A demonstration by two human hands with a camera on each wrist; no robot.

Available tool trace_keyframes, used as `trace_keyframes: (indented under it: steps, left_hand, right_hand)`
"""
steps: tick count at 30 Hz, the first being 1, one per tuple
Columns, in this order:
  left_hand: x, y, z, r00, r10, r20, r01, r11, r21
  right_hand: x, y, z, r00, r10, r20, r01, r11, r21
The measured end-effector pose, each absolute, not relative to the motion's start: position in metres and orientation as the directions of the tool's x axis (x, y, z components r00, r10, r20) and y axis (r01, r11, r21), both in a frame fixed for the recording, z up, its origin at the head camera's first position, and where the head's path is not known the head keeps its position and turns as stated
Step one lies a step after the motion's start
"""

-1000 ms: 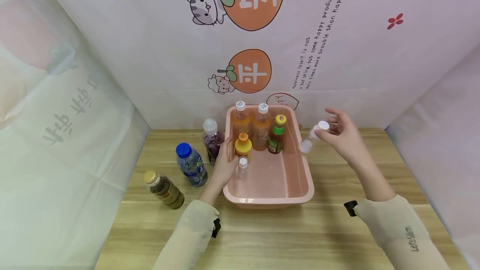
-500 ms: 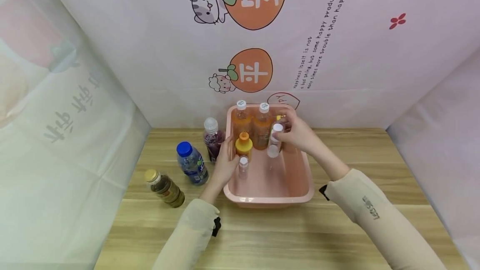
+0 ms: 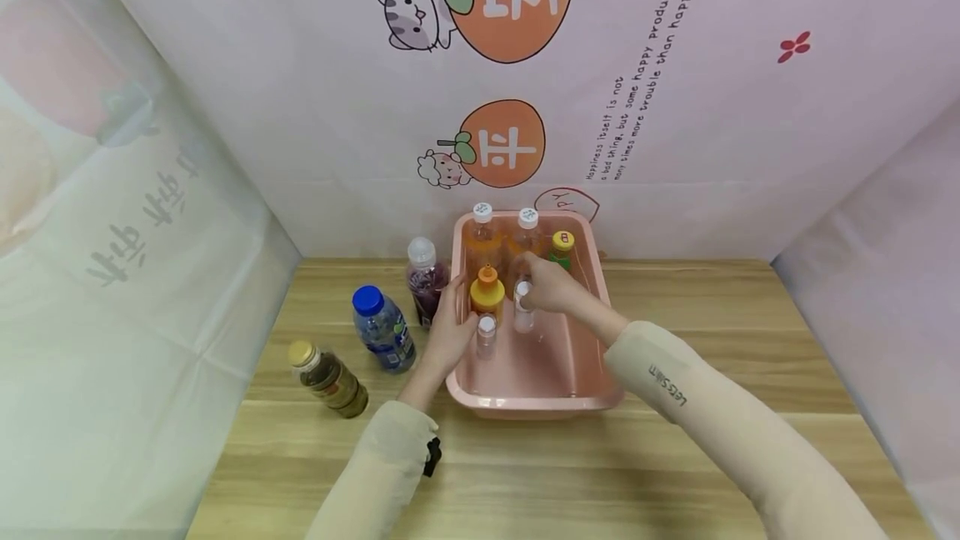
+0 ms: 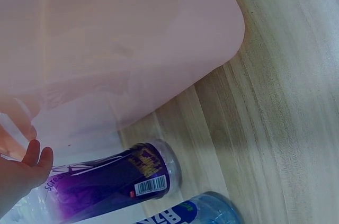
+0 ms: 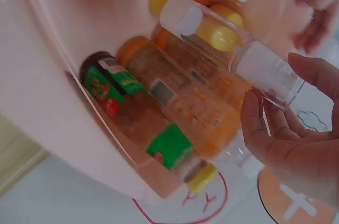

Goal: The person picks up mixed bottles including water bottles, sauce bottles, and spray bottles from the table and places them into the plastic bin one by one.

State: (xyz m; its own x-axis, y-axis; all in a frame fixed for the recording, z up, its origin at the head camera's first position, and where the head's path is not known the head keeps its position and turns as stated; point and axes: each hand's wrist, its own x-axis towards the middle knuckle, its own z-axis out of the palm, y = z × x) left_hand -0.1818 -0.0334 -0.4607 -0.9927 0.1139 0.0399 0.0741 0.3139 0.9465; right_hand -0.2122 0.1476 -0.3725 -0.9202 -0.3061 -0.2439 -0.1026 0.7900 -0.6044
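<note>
My right hand (image 3: 551, 286) is inside the pink basin (image 3: 536, 402), pinching a small clear bottle (image 3: 523, 319) with a white cap. In the right wrist view, thumb and fingers hold that bottle (image 5: 212, 30) near its capped end. My left hand (image 3: 447, 336) grips the basin's left rim, its thumb lapping over the edge. Close by the left thumb stands another small white-capped bottle (image 3: 486, 340). Behind it is a yellow squeeze bottle (image 3: 487, 297) with an orange nozzle. The right hand partly hides an orange drink bottle (image 3: 528, 233) and the green-labelled bottle (image 5: 127, 94) with a yellow cap.
Left of the basin, on the wooden table (image 3: 600, 482), stand a purple drink bottle (image 3: 427, 286), a blue-capped bottle (image 3: 385, 332) and a yellow-capped brown bottle (image 3: 330, 380). A second orange drink bottle (image 3: 483, 236) is in the basin's back left corner. Printed cloth (image 3: 337, 148) hangs behind.
My right hand has carried the small clear bottle leftward from outside the basin's right side, over the rim and down into it beside the yellow squeeze bottle. The left hand has stayed in place.
</note>
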Motion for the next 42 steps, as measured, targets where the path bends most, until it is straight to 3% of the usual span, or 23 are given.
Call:
trace_keyframes:
  steps: [6, 20, 42]
  left_hand:
    - [-0.181, -0.032, -0.463, -0.993, 0.118, 0.019, 0.055, 0.309, 0.949]
    - [-0.180, -0.033, -0.462, -0.993, 0.121, 0.007, 0.044, 0.308, 0.950]
    - [-0.181, -0.034, -0.460, -0.993, 0.119, -0.007, 0.030, 0.301, 0.953]
  right_hand:
    - [-0.214, 0.141, -0.392, -0.924, -0.267, -0.275, -0.051, 0.797, -0.602]
    - [-0.215, 0.125, -0.412, -0.895, -0.322, -0.310, -0.105, 0.826, -0.554]
    - [-0.211, 0.111, -0.416, -0.884, -0.314, -0.346, -0.156, 0.897, -0.413]
